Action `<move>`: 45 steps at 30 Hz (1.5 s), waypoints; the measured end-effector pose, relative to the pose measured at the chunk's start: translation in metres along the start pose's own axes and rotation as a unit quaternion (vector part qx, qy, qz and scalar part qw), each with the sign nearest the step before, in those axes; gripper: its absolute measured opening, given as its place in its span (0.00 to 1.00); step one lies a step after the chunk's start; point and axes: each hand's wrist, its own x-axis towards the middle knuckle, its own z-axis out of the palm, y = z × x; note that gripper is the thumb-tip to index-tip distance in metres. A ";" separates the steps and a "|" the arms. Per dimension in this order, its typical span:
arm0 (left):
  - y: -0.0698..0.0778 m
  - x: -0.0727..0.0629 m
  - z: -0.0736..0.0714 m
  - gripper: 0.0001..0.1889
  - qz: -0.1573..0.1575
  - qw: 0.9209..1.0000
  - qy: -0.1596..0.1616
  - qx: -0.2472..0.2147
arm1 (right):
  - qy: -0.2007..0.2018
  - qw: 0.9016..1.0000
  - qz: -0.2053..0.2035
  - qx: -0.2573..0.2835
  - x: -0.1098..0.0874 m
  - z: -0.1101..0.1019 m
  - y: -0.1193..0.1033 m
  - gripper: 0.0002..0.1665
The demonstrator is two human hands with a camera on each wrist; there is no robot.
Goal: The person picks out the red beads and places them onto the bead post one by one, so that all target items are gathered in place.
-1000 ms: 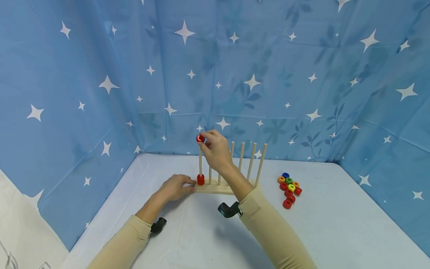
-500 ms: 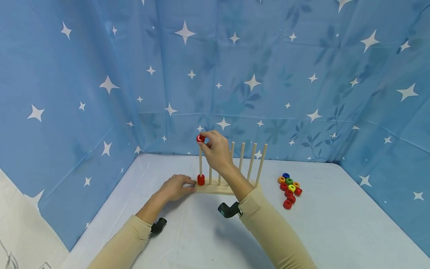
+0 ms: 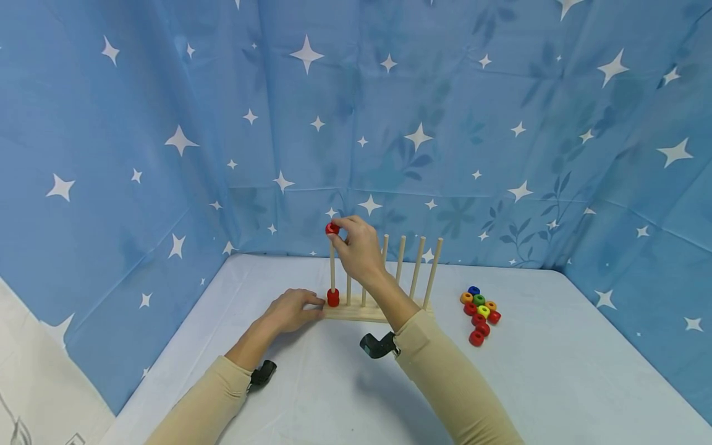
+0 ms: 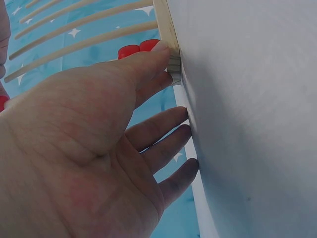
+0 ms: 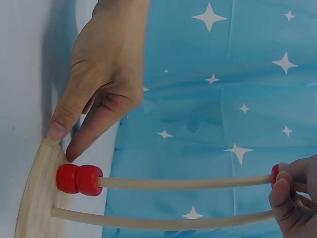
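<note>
Right fingers [image 5: 283,201] round red bead [image 3: 330,228]

Shows blue on the far curtain [image 3: 356,123], patterned with white four-pointed stars [image 3: 306,54] and darker leaf sprays [image 3: 419,161], against plain white on the table [image 3: 528,383]. Carries red on the upper bead [image 3: 330,229] and the two stacked beads [image 3: 333,298] at left, pale wood on the rack [image 3: 356,313]. Mixes red, orange, yellow, green and blue among the loose beads [image 3: 483,314] at right, with beige on the near sleeves [image 3: 450,377].
</note>
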 end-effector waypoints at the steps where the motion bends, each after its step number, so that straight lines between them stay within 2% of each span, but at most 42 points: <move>1: 0.000 0.000 0.000 0.17 -0.001 1.000 0.000 -0.002 | -0.002 1.000 0.004 0.000 0.000 0.000 0.000 0.16; 16: 0.000 0.000 -0.001 0.17 0.009 1.000 -0.001 -0.004 | -0.027 0.999 0.022 -0.005 0.000 -0.001 -0.001 0.17; 27: 0.000 -0.001 -0.001 0.17 0.008 1.000 0.001 -0.003 | -0.028 0.999 0.013 -0.007 0.000 -0.001 0.000 0.17; 45: 0.000 -0.001 -0.001 0.17 0.011 1.000 0.000 -0.006 | -0.038 0.999 0.024 -0.010 -0.002 -0.002 0.001 0.19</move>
